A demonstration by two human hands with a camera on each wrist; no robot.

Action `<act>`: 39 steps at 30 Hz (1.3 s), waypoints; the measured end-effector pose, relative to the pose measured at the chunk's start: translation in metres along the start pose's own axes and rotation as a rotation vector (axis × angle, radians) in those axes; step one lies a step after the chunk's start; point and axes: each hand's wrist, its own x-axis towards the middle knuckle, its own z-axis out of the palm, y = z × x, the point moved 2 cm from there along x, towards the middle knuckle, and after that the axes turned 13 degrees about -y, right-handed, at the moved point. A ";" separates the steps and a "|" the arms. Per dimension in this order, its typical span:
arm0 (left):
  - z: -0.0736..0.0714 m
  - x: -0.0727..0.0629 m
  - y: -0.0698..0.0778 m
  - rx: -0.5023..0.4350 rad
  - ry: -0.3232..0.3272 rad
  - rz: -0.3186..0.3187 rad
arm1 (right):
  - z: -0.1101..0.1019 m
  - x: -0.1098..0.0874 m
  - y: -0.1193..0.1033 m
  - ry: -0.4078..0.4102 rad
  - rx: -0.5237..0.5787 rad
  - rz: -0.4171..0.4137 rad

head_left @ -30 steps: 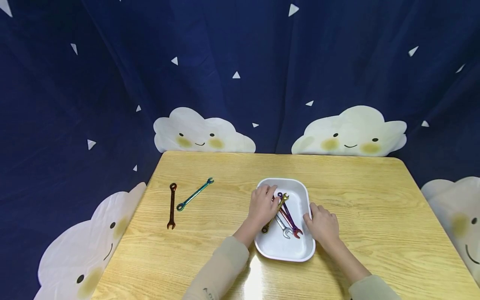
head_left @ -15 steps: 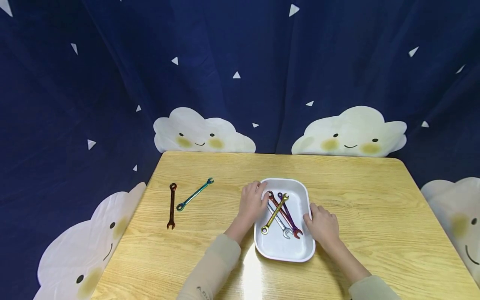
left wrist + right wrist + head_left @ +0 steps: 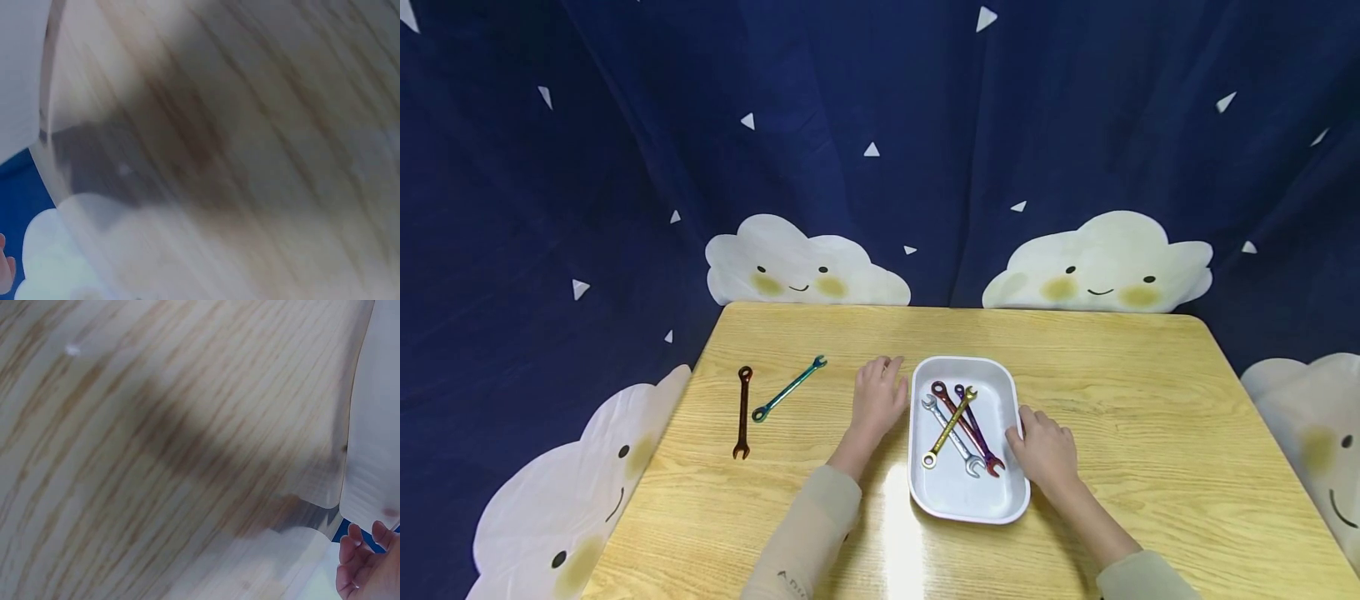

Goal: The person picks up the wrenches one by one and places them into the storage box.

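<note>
My left hand is just left of the white plastic tray, fingers relaxed and holding nothing. At the tray's right side, my right hand holds the rim, its thumb over the edge; in the right wrist view, its curled fingers show beside the tray wall. Inside the tray, a gold wrench lies across a silver wrench and a red wrench, with a purple wrench beside them. Only the left hand's fingertips show in the left wrist view.
Left of my left hand, a teal wrench lies slanted on the wooden table. Farther left lies a dark copper-coloured wrench. A dark blue curtain with clouds hangs behind the table.
My left hand has drawn back out of the tray, moving left over the table and uncovering the gold and silver wrenches. The right hand has stayed at the tray's rim.
</note>
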 end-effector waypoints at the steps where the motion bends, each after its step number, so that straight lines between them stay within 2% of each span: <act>1: 0.000 -0.001 -0.002 -0.002 0.001 -0.001 | 0.000 0.000 0.000 -0.001 0.000 0.001; 12: 0.001 -0.011 -0.028 -0.016 -0.018 -0.038 | 0.001 0.000 0.001 -0.002 0.000 0.000; 17: 0.000 -0.014 -0.041 -0.017 0.004 -0.039 | 0.001 0.001 0.000 0.018 0.000 -0.003; 33: 0.003 -0.027 -0.072 -0.116 0.085 -0.077 | 0.001 0.002 0.000 0.020 0.011 0.000; 39: 0.003 -0.031 -0.083 -0.104 0.068 -0.106 | 0.001 0.002 0.000 0.018 0.013 0.000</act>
